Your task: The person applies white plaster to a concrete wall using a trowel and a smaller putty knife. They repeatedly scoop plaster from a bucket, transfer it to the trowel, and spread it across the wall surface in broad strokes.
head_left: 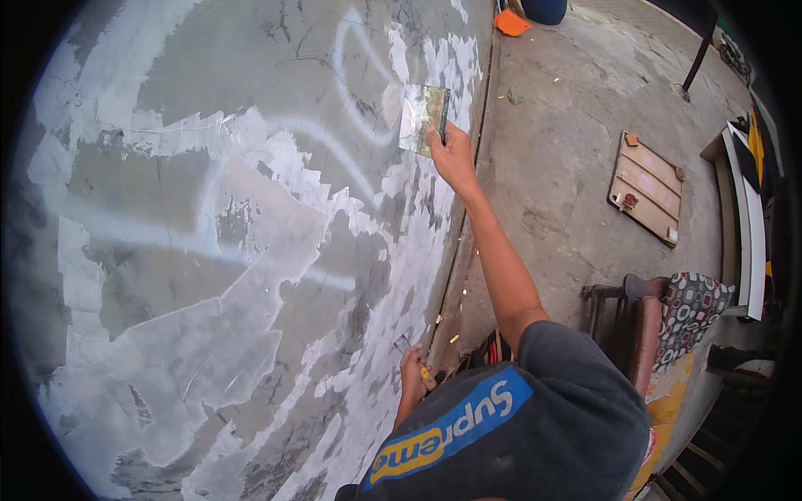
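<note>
A grey wall (192,192) with patchy white filler fills the left side. My right arm is stretched out, and my right hand (454,157) is closed on the dark back edge of a wide filling knife (420,123). Its broad, putty-smeared blade lies against or very close to the wall, near the foot of it. Lower down, close to my body, my left hand (411,376) grips a small putty knife (427,378) with a yellow handle. Its narrow blade points toward the wall; whether it touches I cannot tell.
A concrete floor (551,167) runs along the wall. On it lie a framed wooden panel (647,188) and an orange piece (511,23) beside a blue container (545,8). A chair with a patterned cloth (692,317) stands at right, near a white-edged board (752,225). A dark pole (700,58) rises farther off.
</note>
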The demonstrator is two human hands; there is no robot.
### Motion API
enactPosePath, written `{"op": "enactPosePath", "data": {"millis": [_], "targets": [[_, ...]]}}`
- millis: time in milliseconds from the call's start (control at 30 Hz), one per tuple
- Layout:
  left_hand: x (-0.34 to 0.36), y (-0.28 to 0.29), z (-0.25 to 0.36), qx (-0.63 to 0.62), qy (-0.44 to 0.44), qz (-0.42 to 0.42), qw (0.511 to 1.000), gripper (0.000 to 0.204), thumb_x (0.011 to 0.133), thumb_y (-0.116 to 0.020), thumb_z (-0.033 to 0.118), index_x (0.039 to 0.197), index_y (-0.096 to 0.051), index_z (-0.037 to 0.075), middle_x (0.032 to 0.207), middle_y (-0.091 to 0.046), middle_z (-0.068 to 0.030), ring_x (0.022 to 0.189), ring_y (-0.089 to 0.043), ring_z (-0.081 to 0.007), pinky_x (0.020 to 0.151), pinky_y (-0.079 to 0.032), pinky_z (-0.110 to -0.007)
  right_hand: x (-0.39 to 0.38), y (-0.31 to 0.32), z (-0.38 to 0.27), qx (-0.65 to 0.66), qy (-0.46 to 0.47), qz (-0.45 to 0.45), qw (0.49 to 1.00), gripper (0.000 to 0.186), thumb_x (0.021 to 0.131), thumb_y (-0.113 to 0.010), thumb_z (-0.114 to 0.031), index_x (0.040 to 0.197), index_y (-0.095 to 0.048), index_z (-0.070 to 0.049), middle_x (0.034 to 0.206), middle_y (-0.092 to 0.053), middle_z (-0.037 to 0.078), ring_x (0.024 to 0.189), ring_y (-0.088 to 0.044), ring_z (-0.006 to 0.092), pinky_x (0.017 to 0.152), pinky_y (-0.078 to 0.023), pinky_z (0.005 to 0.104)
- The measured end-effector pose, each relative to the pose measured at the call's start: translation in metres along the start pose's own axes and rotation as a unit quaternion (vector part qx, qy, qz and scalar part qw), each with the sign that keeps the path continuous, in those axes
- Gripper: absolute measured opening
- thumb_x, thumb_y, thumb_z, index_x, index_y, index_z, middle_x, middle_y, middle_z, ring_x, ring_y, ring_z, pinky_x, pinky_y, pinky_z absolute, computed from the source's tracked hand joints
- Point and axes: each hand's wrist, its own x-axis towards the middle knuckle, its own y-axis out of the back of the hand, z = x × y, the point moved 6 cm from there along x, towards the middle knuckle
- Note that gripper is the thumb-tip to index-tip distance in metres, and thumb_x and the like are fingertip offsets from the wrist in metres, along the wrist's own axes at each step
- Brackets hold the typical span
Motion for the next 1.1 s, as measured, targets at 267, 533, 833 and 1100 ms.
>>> {"op": "enactPosePath", "data": {"millis": [267,533,833,1100], "targets": [[-0.009,0.0,-0.008,0.001,0.022,0.002,1.0,0.016,0.089,-0.053,0.013,0.103,-0.061,0.009,0.079,-0.049,-0.0006,0.068,-0.047,-0.0107,0.056,-0.045,-0.025,0.031,-0.021,-0.002,-0.086,0.018,0.048,0.995,0.02,0.087,-0.052,-0.011,0.093,-0.062,0.006,0.072,-0.061,0.027,0.067,-0.062,0.0407,0.065,-0.046,0.0454],[-0.01,0.024,-0.019,0.003,0.031,0.03,0.999,0.015,0.088,-0.056,0.016,0.101,-0.062,0.009,0.087,-0.055,-0.0026,0.067,-0.049,-0.0127,0.055,-0.044,-0.025,0.002,-0.023,-0.054,-0.089,0.047,-0.016,0.995,0.017,0.087,-0.057,-0.011,0.089,-0.061,0.006,0.064,-0.053,0.02,0.056,-0.05,0.0286,0.056,-0.04,0.0377],[-0.007,-0.02,0.009,0.054,0.017,-0.008,0.998,0.016,0.09,-0.054,0.017,0.101,-0.063,0.01,0.074,-0.048,0.0007,0.06,-0.047,-0.0123,0.055,-0.044,-0.025,-0.023,0.001,-0.038,-0.099,0.145,0.095,0.98,0.016,0.087,-0.056,-0.003,0.1,-0.062,0.005,0.076,-0.054,0.019,0.069,-0.053,0.0337,0.062,-0.042,0.0411],[-0.015,-0.001,-0.009,0.037,0.029,0.024,0.999,0.019,0.089,-0.054,0.017,0.104,-0.061,0.01,0.075,-0.048,-0.0005,0.059,-0.047,-0.0129,0.055,-0.045,-0.026,-0.047,-0.06,-0.053,-0.129,0.198,0.015,0.972,0.057,0.072,-0.06,0.005,0.128,-0.052,0.006,0.123,-0.06,0.02,0.086,-0.054,0.0315,0.077,-0.048,0.0365]]}}
